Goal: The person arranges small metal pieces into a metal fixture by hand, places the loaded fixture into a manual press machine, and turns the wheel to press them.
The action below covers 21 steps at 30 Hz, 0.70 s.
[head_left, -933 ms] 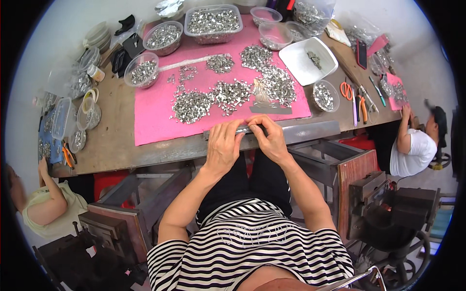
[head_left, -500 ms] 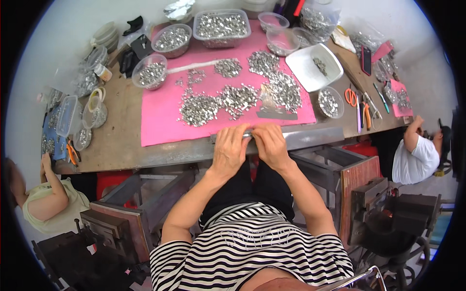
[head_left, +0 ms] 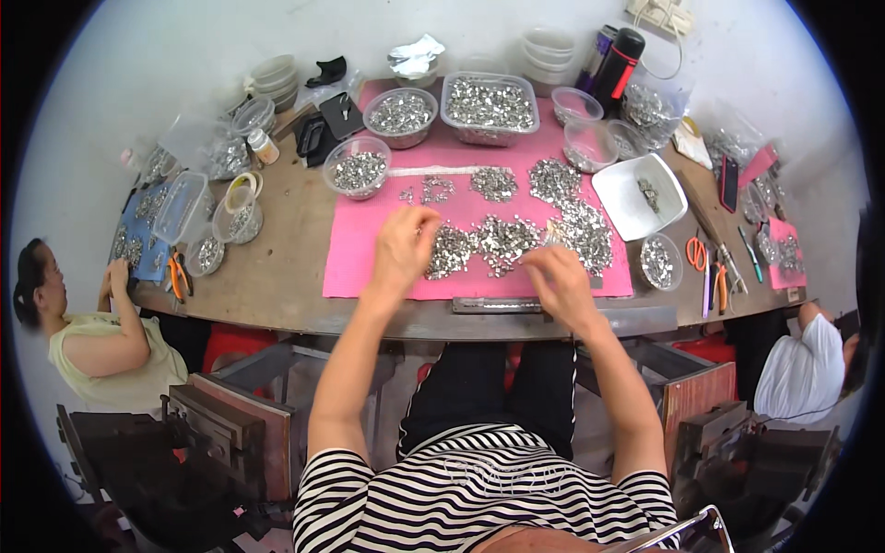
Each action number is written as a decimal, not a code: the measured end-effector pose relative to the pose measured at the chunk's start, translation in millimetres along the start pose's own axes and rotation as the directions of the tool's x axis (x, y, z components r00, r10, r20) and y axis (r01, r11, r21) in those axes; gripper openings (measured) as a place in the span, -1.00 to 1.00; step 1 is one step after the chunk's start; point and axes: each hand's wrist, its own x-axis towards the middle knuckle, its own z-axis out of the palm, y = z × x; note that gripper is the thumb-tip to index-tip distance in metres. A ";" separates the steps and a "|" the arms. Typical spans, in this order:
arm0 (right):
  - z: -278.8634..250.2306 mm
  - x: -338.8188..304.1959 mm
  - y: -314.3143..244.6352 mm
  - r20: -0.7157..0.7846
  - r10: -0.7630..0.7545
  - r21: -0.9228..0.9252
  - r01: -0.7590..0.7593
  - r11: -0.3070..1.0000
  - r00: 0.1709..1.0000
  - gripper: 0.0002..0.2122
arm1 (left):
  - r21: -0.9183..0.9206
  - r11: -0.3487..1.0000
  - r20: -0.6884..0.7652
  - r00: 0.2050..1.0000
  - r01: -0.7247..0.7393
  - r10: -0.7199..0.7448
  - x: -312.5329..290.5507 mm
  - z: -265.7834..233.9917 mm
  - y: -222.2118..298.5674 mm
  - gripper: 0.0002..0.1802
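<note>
Seen from above, both hands have lifted off the metal strip point(head_left: 496, 305) at the pink mat's point(head_left: 369, 258) near edge. The left hand point(head_left: 406, 247), fingers loosely curled and empty, and the right hand point(head_left: 553, 276) reach the metal bits point(head_left: 479, 244) mid-mat. Beyond the mat, clear tubs point(head_left: 489, 106) hold more bits.

Small parts point(head_left: 502, 241) in heaps: shiny silver metal, glinting. Mat point(head_left: 369, 249) under them: matt pink, smooth, looks like foam or rubber sheet, can't tell which. Table point(head_left: 277, 267): worn brown wood, dull, scuffed. Strip point(head_left: 496, 305) at the near edge: grey metal, dull sheen. Bowls point(head_left: 358, 166) and tub point(head_left: 489, 103): clear glossy plastic. Tray point(head_left: 618, 189): white plastic, smooth. Scissors point(head_left: 696, 251): orange plastic handles, metal blades. Shirt point(head_left: 479, 498): striped knit cloth, matt. Flask point(head_left: 619, 57): glossy black.
</note>
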 end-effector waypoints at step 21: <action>137.1 116.8 50.7 0.065 0.010 -0.334 0.012 0.942 0.998 -0.88 | 0.066 0.965 0.240 0.943 -0.255 0.233 52.0 34.7 -73.0 -0.75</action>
